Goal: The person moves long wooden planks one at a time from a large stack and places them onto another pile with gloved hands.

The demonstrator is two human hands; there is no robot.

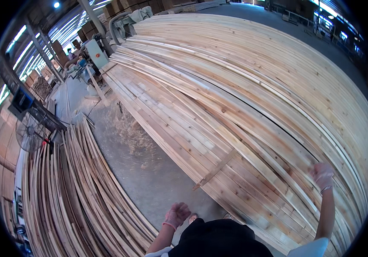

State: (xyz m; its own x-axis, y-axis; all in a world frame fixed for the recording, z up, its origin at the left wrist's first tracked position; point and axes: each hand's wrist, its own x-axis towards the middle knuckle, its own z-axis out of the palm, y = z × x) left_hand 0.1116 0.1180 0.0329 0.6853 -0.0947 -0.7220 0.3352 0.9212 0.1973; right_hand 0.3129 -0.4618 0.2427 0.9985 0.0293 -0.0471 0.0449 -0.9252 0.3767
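Observation:
My right hand (322,174), in a pale pinkish glove, reaches out over a wide stack of long wooden boards (286,64). It lies on or just above them, at the near end of a dark gap between boards; blur hides whether its fingers grip an edge. Nearer my body, my left hand (177,214), gloved alike, hangs over the floor beside the stack with loosely bent fingers and nothing in them. Several narrow strips (218,124) lie slantwise across the lower layer of boards (175,132). A short crosswise batten (215,169) rests on that layer.
Long thin wooden strips (85,192) are piled at the left. Sawdust and shavings (137,137) cover part of the grey floor (149,180). A fan (30,130) stands by a post. Toward the far left are a machine cabinet (97,54) and a thick hose (114,28).

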